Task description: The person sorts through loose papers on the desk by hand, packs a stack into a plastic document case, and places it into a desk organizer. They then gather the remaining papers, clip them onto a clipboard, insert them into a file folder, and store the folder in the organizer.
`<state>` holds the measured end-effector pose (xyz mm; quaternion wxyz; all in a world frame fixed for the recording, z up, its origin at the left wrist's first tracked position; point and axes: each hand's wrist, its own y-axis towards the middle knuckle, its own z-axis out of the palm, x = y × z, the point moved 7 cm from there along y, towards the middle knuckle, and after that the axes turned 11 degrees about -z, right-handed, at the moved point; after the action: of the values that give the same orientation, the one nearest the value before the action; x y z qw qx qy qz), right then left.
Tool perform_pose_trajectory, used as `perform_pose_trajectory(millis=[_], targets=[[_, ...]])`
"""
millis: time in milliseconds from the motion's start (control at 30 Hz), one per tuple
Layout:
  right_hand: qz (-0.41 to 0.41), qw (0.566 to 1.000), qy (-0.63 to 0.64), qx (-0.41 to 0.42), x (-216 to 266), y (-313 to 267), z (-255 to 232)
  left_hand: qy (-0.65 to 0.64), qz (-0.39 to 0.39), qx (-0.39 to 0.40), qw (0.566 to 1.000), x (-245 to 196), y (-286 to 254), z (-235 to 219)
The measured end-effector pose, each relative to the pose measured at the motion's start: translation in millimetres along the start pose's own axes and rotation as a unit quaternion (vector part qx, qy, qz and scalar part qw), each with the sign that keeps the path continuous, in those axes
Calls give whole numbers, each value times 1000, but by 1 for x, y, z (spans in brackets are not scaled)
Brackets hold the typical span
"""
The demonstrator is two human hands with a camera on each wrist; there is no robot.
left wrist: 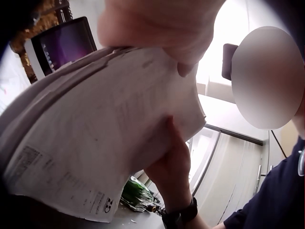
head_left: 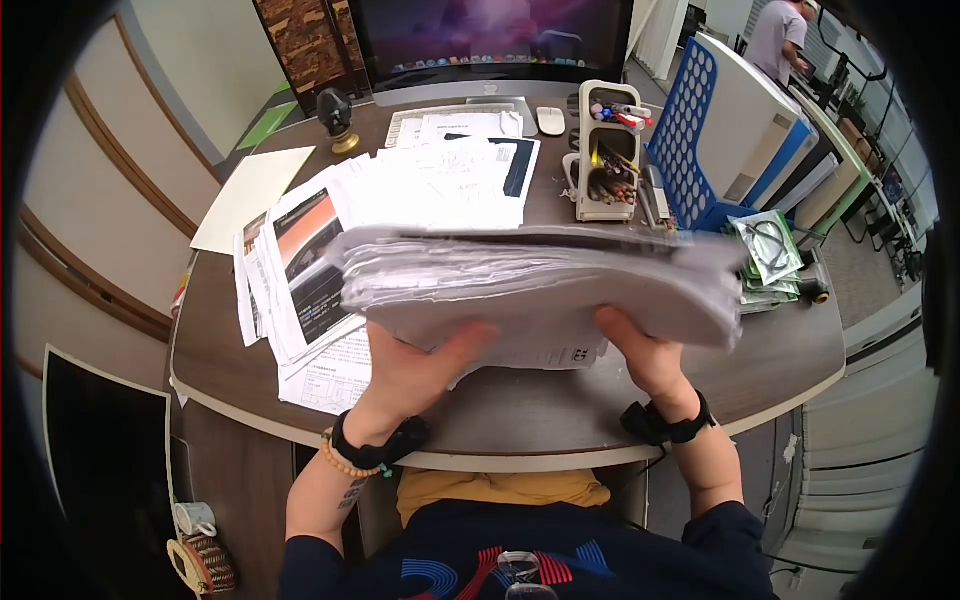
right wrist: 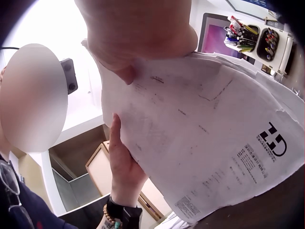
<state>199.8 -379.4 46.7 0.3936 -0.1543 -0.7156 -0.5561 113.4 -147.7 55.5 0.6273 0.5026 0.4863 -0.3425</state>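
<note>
Both hands hold up a thick stack of papers [head_left: 530, 300] above the desk, its loose sheet edges turned upward and away. My left hand [head_left: 415, 375] grips the stack's left part, thumb against the near face. On the other side my right hand [head_left: 648, 355] grips it the same way. Behind the stack, the remaining fingers are hidden in the head view. Printed text and a black logo [right wrist: 274, 140] show on the outer sheet in the right wrist view. Loose white papers [head_left: 430, 185] and a dark printed page [head_left: 305, 265] lie beyond and left of it.
A monitor [head_left: 490, 45], keyboard [head_left: 405, 130] and mouse [head_left: 550, 121] stand at the back. Toward the right are a pen organizer [head_left: 607, 205], a blue file holder [head_left: 685, 135] with folders, and green-edged plastic packets [head_left: 768, 250]. A cream folder [head_left: 250, 200] lies at left; another person [head_left: 778, 40] stands far right.
</note>
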Motion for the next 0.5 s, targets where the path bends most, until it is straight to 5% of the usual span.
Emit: perform_pose_trajectory(millis=[100, 167, 267, 300, 333, 400, 433, 467, 500], targets=[[4, 999, 40, 3, -4, -2, -5, 9, 52, -41, 998, -12, 4, -12], [55, 993, 97, -32, -11, -7, -9, -135, 50, -11, 990, -27, 12, -6], [88, 996, 3, 34, -11, -9, 0, 91, 97, 9, 991, -16, 4, -3], [-66, 996, 0, 52, 6, 11, 1, 180, 146, 13, 973, -20, 5, -2], [-19, 997, 67, 31, -3, 10, 3, -5, 53, 45, 998, -13, 8, 5], [28, 991, 132, 8, -12, 5, 5, 60, 82, 31, 994, -7, 8, 3], [8, 997, 65, 51, -10, 5, 8, 124, 110, 14, 986, -7, 6, 3], [-13, 995, -4, 95, -8, 5, 11, 92, 54, 22, 994, -1, 2, 7], [-13, 995, -5, 94, -8, 6, 10, 160, 118, 25, 980, -7, 3, 9]])
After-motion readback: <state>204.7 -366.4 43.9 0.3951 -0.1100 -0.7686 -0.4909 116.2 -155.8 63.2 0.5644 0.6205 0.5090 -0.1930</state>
